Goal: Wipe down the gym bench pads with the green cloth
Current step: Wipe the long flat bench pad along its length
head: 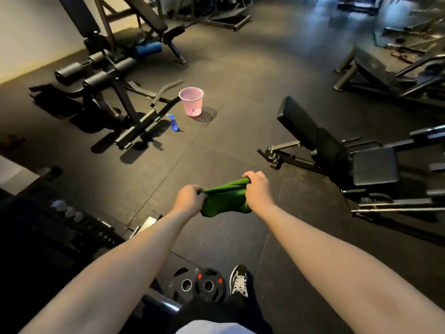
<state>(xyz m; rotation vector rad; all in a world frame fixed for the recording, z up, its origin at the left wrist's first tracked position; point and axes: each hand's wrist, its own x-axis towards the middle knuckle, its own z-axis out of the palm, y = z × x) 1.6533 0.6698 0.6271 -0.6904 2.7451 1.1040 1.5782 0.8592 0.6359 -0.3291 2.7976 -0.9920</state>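
Dark rubber floor [228,68] meets a pale wall [29,32].

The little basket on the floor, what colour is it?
The basket is pink, clearest in the head view.

cloth [225,198] between both hands, spray bottle [173,123] left of basket [192,101]

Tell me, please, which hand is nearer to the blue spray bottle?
Left. The left hand is almost straight behind the spray bottle, toward the person; the right hand, across the green cloth, is farther right.
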